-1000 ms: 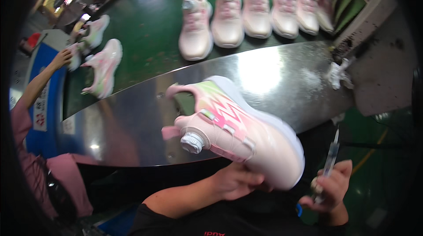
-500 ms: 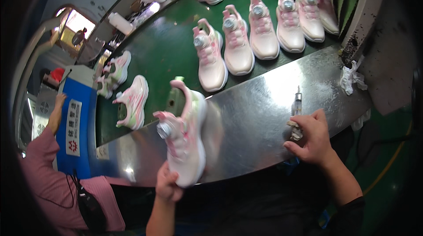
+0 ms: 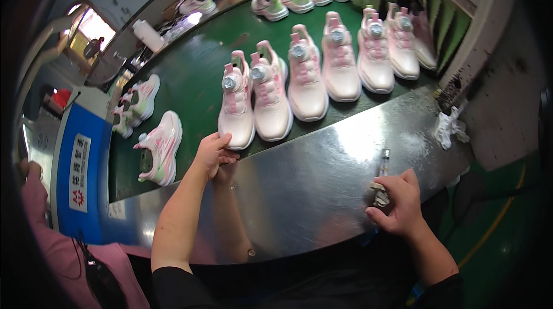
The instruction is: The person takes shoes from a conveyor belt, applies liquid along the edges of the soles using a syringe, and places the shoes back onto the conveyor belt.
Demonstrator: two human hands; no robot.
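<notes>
A: Where is the left hand (image 3: 212, 153) at this moment?

B: It is at the toe of the pink and white sneaker (image 3: 237, 106), which stands on the green conveyor belt (image 3: 190, 84), at the left end of a row of similar sneakers. The fingers are curled around the toe.

A: And the right hand (image 3: 397, 204)?

B: It is closed around a syringe-like applicator (image 3: 382, 170), tip pointing up and away, and it rests on the shiny steel table (image 3: 322, 176).

A: How to do this step well, in your opinion?

B: I think the sneaker should stand straight, parallel with the neighbour sneaker (image 3: 269, 100), just beside it. The toe should sit fully on the belt, not over the steel edge. It is better to release gently, so it does not tip.

A: And the applicator?

B: Keep the tip away from the sneakers, so nothing marks the pale uppers.
</notes>
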